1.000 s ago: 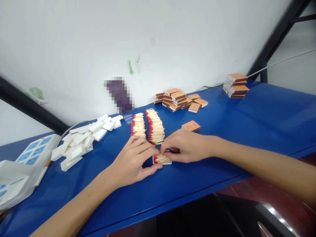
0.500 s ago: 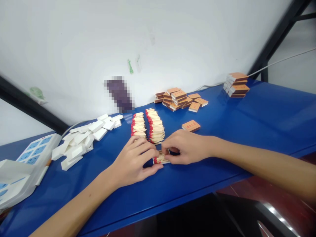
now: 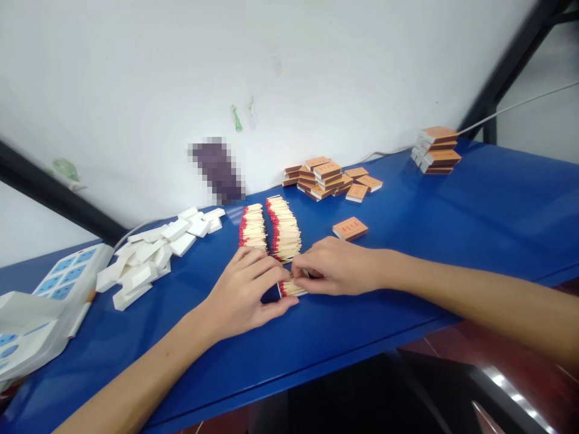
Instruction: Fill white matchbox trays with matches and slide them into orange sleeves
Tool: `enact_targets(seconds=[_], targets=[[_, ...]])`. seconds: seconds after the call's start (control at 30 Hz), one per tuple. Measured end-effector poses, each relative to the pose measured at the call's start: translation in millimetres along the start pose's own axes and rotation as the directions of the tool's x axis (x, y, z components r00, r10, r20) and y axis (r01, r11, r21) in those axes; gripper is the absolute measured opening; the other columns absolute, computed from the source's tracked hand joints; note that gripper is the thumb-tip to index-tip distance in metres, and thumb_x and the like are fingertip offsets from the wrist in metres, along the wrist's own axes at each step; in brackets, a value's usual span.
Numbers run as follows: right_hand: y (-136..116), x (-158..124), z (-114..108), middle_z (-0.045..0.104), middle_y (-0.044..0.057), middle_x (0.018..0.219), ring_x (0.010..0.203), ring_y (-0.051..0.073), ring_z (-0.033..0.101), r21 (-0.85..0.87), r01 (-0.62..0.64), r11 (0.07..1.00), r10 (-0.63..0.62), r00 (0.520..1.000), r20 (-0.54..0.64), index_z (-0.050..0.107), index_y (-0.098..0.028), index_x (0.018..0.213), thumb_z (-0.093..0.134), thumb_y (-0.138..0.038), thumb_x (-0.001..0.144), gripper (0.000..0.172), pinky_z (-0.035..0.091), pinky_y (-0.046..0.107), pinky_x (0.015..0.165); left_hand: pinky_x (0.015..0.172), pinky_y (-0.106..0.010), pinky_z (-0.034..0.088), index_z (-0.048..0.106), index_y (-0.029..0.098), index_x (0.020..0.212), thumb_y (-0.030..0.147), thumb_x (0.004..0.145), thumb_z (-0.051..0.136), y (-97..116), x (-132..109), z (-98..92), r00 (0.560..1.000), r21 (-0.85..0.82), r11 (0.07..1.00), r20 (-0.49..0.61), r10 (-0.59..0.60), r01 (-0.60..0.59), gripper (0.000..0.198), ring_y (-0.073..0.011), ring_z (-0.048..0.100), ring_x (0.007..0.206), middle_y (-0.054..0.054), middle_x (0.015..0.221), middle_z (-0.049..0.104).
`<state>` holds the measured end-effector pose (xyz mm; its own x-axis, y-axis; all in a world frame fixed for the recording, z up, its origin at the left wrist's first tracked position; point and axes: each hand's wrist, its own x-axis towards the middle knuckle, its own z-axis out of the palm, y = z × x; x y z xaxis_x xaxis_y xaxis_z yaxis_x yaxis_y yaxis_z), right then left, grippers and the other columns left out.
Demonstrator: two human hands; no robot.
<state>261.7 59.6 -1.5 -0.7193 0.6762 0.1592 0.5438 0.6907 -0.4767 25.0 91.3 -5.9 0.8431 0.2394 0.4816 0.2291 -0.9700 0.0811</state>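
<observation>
up at the front edge of the blue tabletop point(image 3: 226, 374), around its middle, sits the matchbox tray point(image 3: 304, 293), and both hands are on it! the left hand point(image 3: 251, 289) brackets the tray's left end, thumb along the near wall, forefinger over the far side, a light grasp by the look of it. over the right end, the right hand point(image 3: 335, 265) comes in with fingertips bunched at the matches point(image 3: 292, 288); whether they pinch any, i can't tell. this tray should be feather-light thin card, easy to skid and easy to crush, so the short end walls are the place for a soft squeeze. the matches look stiff but snappable, likely to roll: best taken mid-stick, clear of those red heads. just beyond, two match rows, the left row point(image 3: 253, 226) and the right row point(image 3: 284, 229), heads leftward. right of them lies one orange matchbox point(image 3: 350, 228), flat-sided, good to grip across its narrow edges. toward the back edge, left, white trays point(image 3: 141, 277) in a jumble; centre, a matchbox pile point(image 3: 328, 170); well right, a matchbox stack point(image 3: 441, 158).
</observation>
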Motion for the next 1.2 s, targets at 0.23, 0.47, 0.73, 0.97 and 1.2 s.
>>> enact_targets(seconds=[0.23,0.47,0.73,0.97,1.2], targets=[[4,2,1,0.069,0.004,0.084,0.070,0.015,0.057,-0.094,-0.073,0.993,0.058,0.986,-0.154,0.064,-0.016,0.110,0.043,-0.018,0.099,0.024,0.032,0.026,0.063,0.085,-0.040,0.042,0.063,0.017,0.107,0.026,0.095,0.056,-8,-1,-6.2,0.994,0.001,0.996,0.057,-0.088,0.088,0.016,-0.0236,0.060,0.094,-0.007,0.104,0.070],[3,3,-3,0.064,0.001,0.076,0.064,0.012,0.051,-0.105,-0.140,0.985,0.121,0.978,-0.167,0.066,-0.017,0.090,0.051,-0.018,0.095,0.016,0.027,0.026,0.061,0.081,-0.040,0.040,0.067,0.018,0.093,0.014,0.093,0.053,-18,-4,-3.3,0.994,0.108,0.988,0.017,-0.113,0.110,0.015,-0.0222,0.057,0.089,-0.007,0.097,0.067],[7,4,1,0.064,0.002,0.075,0.065,0.013,0.050,-0.178,-0.181,0.967,0.156,0.977,-0.145,0.064,-0.017,0.086,0.049,-0.018,0.097,0.018,0.025,0.027,0.061,0.080,-0.042,0.040,0.074,0.017,0.096,0.018,0.095,0.059,-16,-3,0.4,0.999,0.190,0.981,-0.026,-0.043,0.047,0.015,-0.0237,0.056,0.090,-0.009,0.099,0.066],[9,5,3,0.067,0.001,0.080,0.068,0.013,0.053,-0.216,-0.192,0.957,0.167,0.978,-0.129,0.065,-0.019,0.088,0.055,-0.018,0.093,0.011,0.025,0.026,0.061,0.081,-0.042,0.039,0.075,0.018,0.093,0.017,0.095,0.060,-15,-4,0.8,0.999,0.160,0.986,-0.020,-0.039,0.042,0.015,-0.0229,0.055,0.090,-0.008,0.098,0.067],[8,5,2,0.068,0.001,0.080,0.069,0.014,0.055,-0.212,-0.179,0.961,0.160,0.982,-0.100,0.067,-0.019,0.090,0.056,-0.016,0.092,0.012,0.027,0.026,0.062,0.081,-0.042,0.038,0.073,0.017,0.104,0.018,0.099,0.048,-15,-4,-5.6,0.999,0.044,0.998,-0.013,-0.045,0.046,0.026,-0.0226,0.054,0.090,-0.009,0.098,0.066]])
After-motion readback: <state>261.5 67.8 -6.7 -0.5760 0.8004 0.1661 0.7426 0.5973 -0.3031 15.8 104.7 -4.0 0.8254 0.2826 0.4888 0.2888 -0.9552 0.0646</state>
